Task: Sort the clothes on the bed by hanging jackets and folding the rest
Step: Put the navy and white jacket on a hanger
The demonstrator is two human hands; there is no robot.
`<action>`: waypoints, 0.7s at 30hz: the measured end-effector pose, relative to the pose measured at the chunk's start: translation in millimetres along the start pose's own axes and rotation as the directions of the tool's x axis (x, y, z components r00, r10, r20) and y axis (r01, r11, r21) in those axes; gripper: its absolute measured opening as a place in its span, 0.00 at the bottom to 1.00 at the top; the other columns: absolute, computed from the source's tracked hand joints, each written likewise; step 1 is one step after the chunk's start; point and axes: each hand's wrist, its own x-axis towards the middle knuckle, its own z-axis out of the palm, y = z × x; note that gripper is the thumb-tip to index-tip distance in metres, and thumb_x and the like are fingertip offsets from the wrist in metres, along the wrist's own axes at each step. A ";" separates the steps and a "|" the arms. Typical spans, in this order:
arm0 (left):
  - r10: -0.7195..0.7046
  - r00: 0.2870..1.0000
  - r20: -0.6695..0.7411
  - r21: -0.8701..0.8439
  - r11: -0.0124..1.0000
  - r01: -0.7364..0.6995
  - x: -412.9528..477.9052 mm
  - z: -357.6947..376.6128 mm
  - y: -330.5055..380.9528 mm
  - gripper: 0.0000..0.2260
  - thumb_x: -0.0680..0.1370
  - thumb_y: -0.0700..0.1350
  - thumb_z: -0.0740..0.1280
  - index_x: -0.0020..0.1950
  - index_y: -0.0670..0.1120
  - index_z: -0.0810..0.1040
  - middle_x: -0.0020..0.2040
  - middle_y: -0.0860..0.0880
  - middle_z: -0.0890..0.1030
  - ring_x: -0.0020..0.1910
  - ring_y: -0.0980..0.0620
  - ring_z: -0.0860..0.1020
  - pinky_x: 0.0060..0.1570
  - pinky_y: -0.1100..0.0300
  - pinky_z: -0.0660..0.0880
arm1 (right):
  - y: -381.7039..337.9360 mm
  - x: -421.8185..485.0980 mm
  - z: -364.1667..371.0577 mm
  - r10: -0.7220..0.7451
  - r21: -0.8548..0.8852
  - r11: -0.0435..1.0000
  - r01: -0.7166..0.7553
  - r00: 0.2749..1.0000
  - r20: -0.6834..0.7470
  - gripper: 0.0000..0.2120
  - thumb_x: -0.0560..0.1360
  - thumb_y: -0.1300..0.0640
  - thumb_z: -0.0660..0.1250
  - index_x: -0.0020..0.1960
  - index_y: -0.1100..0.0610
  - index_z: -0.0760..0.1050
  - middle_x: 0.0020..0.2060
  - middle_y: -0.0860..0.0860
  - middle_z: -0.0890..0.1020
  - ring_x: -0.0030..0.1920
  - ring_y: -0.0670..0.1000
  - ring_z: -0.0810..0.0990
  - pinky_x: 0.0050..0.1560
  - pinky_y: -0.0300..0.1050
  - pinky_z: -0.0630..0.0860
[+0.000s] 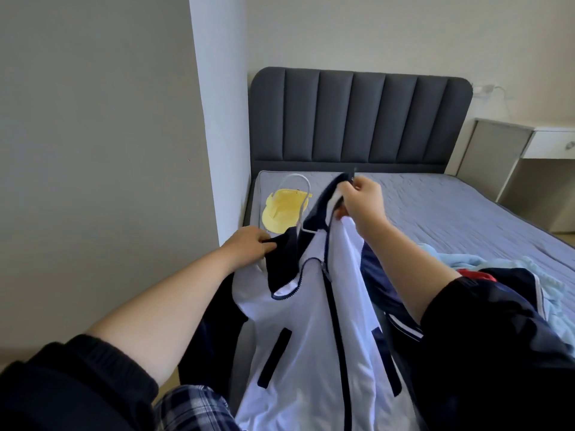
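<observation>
A white jacket with navy collar and zip (308,331) hangs in front of me over the bed's near corner. My left hand (249,244) grips the navy collar on the left side. My right hand (362,199) pinches the collar's right side, lifted higher. A white hanger (303,188) pokes up out of the jacket's neck, between my hands. More clothes lie on the bed at the right: a light blue garment (550,293) and a navy piece with red trim (479,275).
A yellow cap (281,213) lies on the grey-blue mattress (435,213) near the dark padded headboard (357,119). A grey wall (93,150) stands close on the left. A white bedside desk (547,144) sits at the far right.
</observation>
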 end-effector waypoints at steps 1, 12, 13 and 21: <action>0.021 1.000 -0.013 -0.001 1.000 -0.021 1.1 3.0 4.9 0.16 0.77 0.45 0.65 0.30 0.45 0.70 0.27 0.51 0.70 0.30 0.54 0.69 0.33 0.59 0.63 | -13.3 -0.6 6.5 -0.035 0.069 0.997 0.032 0.998 0.044 0.12 0.72 0.66 0.59 0.33 0.56 0.61 0.17 0.48 0.68 0.19 0.53 0.74 0.22 0.43 0.73; 0.009 0.928 -0.372 -0.224 0.970 -0.099 1.2 -32.0 23.5 0.20 0.76 0.41 0.68 0.26 0.46 0.64 0.22 0.53 0.64 0.25 0.56 0.63 0.26 0.66 0.60 | 23.9 16.6 7.7 -0.219 -0.760 0.587 0.281 0.958 0.185 0.13 0.79 0.58 0.53 0.58 0.60 0.73 0.57 0.57 0.76 0.61 0.59 0.70 0.64 0.55 0.62; 0.016 0.926 -0.378 -0.212 0.972 -0.103 0.4 -34.8 24.8 0.21 0.75 0.40 0.68 0.25 0.46 0.63 0.21 0.54 0.64 0.25 0.56 0.63 0.26 0.66 0.60 | 24.4 18.0 7.3 -0.215 -0.791 0.551 0.267 0.961 0.175 0.14 0.79 0.59 0.52 0.58 0.60 0.73 0.57 0.57 0.76 0.60 0.59 0.70 0.65 0.56 0.60; 0.029 0.821 -0.570 -0.164 0.975 -0.149 -20.8 -96.4 39.2 0.17 0.69 0.49 0.65 0.29 0.42 0.63 0.27 0.46 0.60 0.33 0.48 0.58 0.33 0.56 0.55 | -40.0 21.0 23.6 -0.411 -0.671 0.604 0.431 0.889 0.200 0.08 0.76 0.59 0.58 0.41 0.59 0.74 0.37 0.52 0.74 0.45 0.59 0.71 0.46 0.50 0.61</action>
